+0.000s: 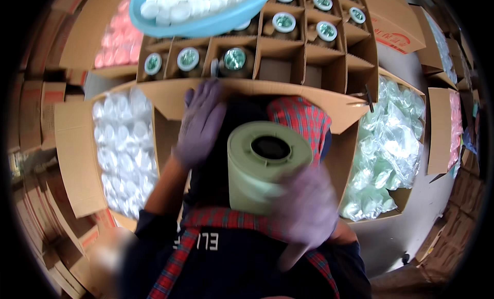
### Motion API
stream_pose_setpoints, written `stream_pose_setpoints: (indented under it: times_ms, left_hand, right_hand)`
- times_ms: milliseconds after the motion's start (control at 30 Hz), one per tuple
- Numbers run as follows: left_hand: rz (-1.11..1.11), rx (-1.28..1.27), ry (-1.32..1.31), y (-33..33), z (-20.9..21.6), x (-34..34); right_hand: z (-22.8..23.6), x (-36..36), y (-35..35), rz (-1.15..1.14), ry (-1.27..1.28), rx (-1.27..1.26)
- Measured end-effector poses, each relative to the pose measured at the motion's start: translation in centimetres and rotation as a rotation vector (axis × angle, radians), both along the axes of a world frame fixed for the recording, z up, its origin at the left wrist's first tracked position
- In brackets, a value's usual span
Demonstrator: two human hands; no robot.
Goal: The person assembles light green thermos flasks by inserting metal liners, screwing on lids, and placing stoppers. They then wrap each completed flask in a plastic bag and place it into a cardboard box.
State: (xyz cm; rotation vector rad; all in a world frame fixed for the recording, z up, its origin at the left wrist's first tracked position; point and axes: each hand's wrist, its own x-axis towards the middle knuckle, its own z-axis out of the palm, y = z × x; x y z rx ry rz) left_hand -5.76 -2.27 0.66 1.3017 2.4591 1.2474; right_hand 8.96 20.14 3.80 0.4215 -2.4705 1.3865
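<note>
A pale green hollow cylinder (247, 180) stands in front of my body, with a dark round hole in the ring-shaped end that faces up. Against its right side is my right hand (306, 206) in a light purple glove. Motion smears its fingers, so I cannot tell whether they grip the cylinder. My left hand (200, 124), gloved alike, is open, its fingers stretched toward the near flap of a divided carton (329, 101). Just beyond those fingertips, a rounded item with a shiny green top (234, 58) sits in a cell.
Several white-ringed, green-topped items fill other cells. A light blue basin (200, 26) of white round pieces rests on the carton. Boxes of bagged clear pieces (123, 150), bagged pale green pieces (383, 144) and pink pieces (121, 39) surround me. More cartons (31, 113) are stacked at left.
</note>
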Motion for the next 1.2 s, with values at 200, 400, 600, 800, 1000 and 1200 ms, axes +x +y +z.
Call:
stream_pose_setpoints:
  times_ms: [200, 400, 600, 800, 1000, 1200]
  left_hand:
    - [0.101, -0.196, 0.031, -0.3, -3.5, -1.3]
    - [-0.039, -0.27, 0.306, -0.1, -4.7, -3.2]
    - [-0.021, -0.114, -0.115, 0.4, -3.5, -1.8]
    - [-0.231, -0.063, -0.261, 0.6, -1.4, -1.3]
    - [-0.314, 0.084, -0.162, 0.7, 0.5, 1.3]
    - [-0.258, 0.094, -0.263, 1.5, -0.4, -0.3]
  right_hand:
    - [1.5, -0.8, -1.7, 0.183, 0.163, -0.02]
    - [2.1, 0.6, -0.8, 0.239, 0.082, 0.013]
    - [1.3, -0.5, -0.8, 0.02, 0.038, 0.023]
    - [2.4, -1.1, -0.3, 0.266, 0.062, 0.059]
    - [-0.2, -1.8, 0.3, 0.001, -0.126, 0.049]
    - [1.5, -4.3, 2.6, 0.01, -0.239, -0.167]
